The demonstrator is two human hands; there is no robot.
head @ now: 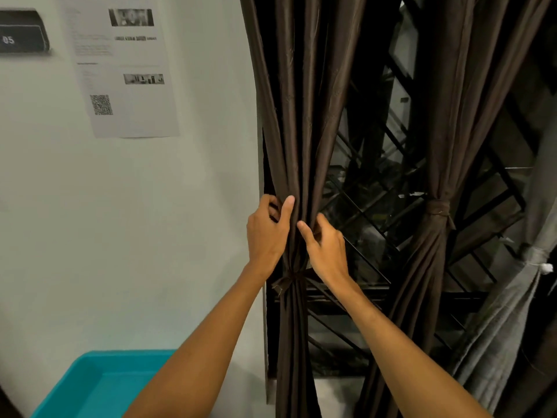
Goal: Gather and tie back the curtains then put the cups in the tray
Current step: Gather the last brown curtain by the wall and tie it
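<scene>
A dark brown curtain (297, 122) hangs gathered at the window's left edge, with a knotted tie band (286, 282) round it lower down. My left hand (268, 230) grips the gathered folds from the left, thumb across the front. My right hand (324, 242) holds the same bunch from the right, fingers curled into the fabric just above the tie. A second brown curtain (437, 146) to the right is bound with its own band (437, 208). A turquoise tray (90, 384) sits at the bottom left. No cups are in view.
A white wall (150, 236) with a printed sheet (126, 64) and a dark sign (21, 31) fills the left. Behind the curtains is a window with a black metal grille (376, 191). A grey curtain (512, 312) hangs at the far right.
</scene>
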